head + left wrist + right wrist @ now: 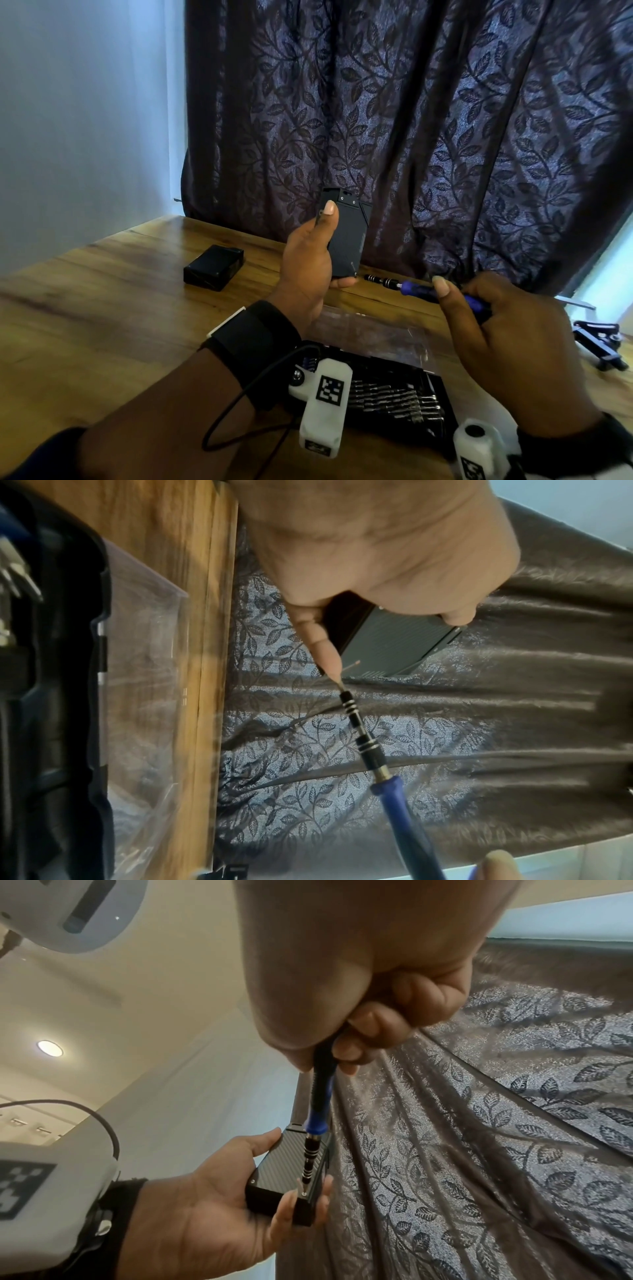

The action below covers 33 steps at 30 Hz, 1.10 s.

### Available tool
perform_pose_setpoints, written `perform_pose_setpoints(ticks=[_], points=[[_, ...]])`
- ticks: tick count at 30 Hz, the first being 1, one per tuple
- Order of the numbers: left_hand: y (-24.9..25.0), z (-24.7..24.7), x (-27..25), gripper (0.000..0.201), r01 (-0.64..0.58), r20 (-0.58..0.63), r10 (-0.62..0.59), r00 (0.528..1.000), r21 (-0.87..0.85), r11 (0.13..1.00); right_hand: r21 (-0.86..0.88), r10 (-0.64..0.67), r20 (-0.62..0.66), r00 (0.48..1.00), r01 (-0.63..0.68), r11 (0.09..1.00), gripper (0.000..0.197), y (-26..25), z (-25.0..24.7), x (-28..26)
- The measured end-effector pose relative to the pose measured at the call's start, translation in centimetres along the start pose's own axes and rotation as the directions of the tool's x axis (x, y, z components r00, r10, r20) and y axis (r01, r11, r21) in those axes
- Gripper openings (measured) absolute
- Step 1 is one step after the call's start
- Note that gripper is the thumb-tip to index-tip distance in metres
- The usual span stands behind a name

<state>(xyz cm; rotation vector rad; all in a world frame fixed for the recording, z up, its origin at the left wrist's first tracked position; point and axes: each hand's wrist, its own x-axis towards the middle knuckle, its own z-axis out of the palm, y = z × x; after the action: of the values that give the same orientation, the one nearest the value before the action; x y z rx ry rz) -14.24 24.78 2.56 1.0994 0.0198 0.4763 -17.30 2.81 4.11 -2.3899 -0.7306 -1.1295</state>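
My left hand (310,255) holds a flat black device (346,236) upright above the wooden table, thumb along its left edge and fingers under its lower end. In the right wrist view the device (284,1171) shows a carbon-weave face with small corner screws. My right hand (500,322) grips a blue-handled precision screwdriver (412,287), thumb laid on the handle. The screwdriver (320,1104) has its black ringed shaft pointing at a screw in the device's lower corner, with the tip at that screw. The left wrist view shows the screwdriver (400,804) reaching the device (394,647) past my fingertip.
A small black box (214,263) lies on the table (102,294) to the left. A black case of screwdriver bits (400,394) sits near me with its clear lid (373,337) open. A black clamp (597,342) lies at the right edge. A dark leaf-patterned curtain (428,120) hangs behind.
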Motion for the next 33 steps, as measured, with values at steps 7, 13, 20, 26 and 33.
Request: perform_pose_setpoints(ticks=[7, 13, 20, 26, 33], points=[[-0.15, -0.01, 0.06, 0.049, -0.004, 0.006, 0.004, 1.0, 0.02, 1.0, 0.093, -0.011, 0.015, 1.0, 0.009, 0.996, 0.018, 0.01, 0.09, -0.26], [-0.09, -0.21, 0.22, 0.051, -0.002, 0.001, 0.002, 1.0, 0.003, 1.0, -0.001, -0.038, 0.014, 0.999, 0.038, 0.999, 0.045, 0.2, 0.19, -0.18], [0.1, -0.35, 0.4, 0.063, 0.002, 0.001, -0.002, 1.0, -0.023, 1.0, 0.118, -0.034, 0.06, 0.998, 0.026, 0.993, 0.014, 0.29, 0.01, -0.23], [-0.25, -0.24, 0.38, 0.051, 0.013, -0.002, -0.013, 1.0, 0.001, 1.0, 0.087, -0.049, 0.041, 0.998, 0.045, 0.995, 0.026, 0.32, 0.16, -0.2], [-0.1, -0.4, 0.49, 0.066, 0.007, -0.002, -0.007, 1.0, -0.023, 1.0, 0.037, -0.045, 0.052, 0.998, 0.044, 0.998, 0.046, 0.77, 0.51, -0.04]])
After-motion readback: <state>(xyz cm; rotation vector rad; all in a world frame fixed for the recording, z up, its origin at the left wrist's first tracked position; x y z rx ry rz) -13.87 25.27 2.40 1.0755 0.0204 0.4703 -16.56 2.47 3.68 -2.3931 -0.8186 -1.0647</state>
